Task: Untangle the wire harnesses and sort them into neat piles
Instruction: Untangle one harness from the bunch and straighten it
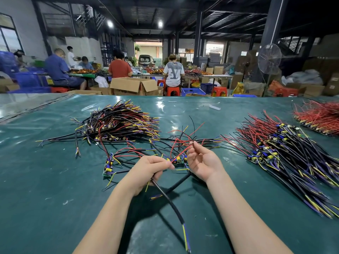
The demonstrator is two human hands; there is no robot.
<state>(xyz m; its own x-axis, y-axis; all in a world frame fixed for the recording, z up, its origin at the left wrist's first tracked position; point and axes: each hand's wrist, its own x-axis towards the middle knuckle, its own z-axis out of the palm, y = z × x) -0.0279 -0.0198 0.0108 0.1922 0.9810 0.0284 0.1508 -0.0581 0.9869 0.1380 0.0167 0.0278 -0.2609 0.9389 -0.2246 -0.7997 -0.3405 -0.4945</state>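
Head view. I see a green mat covering the bench. Beyond its far edge stand an open box and a fan, with people seated at further benches. Nothing stands between the camera and the hands.

Grip state: my left hand is clenched round a black cable, and its thumb and forefinger also pinch a red wire. My right hand pinches the same red wire higher up between thumb and forefinger, palm upward. The wire runs taut between the two hands, just above the mat. The cable trails from the left palm toward the near edge.

Count:
- Three sorted piles: left pile, right pile, red pile.
- One loose tangle, between the left and right piles, directly behind the hands.
- One board lying apart, left of the left hand.
- Five people plainly visible in the background.

Limits: the red pile is cut off by the right frame edge. A second board sits between the hands, partly covered by fingers. I cannot tell which strands in the tangle join the held wire.
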